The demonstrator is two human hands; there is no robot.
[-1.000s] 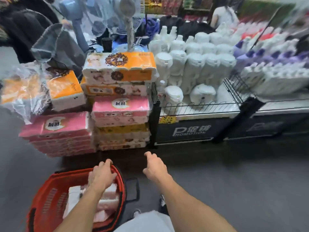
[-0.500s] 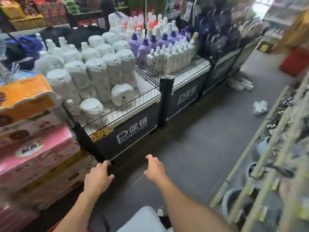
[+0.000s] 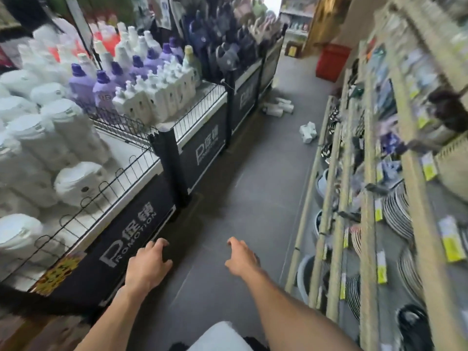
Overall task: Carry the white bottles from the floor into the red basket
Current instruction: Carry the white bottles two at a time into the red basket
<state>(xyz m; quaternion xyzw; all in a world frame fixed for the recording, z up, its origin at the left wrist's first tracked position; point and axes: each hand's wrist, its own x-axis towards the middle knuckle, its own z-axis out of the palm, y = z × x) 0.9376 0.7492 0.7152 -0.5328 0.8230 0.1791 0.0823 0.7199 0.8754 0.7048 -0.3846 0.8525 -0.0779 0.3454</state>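
Lower centre of the frame: the left hand (image 3: 148,267) and right hand (image 3: 241,259) hang empty, fingers loosely curled. White plastic bottles (image 3: 278,107) lie on the grey floor (image 3: 240,186), upper centre, well ahead. Best to walk close and crouch before gripping. The red basket is out of view.

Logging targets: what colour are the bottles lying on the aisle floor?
The plastic bottles are white; head view.
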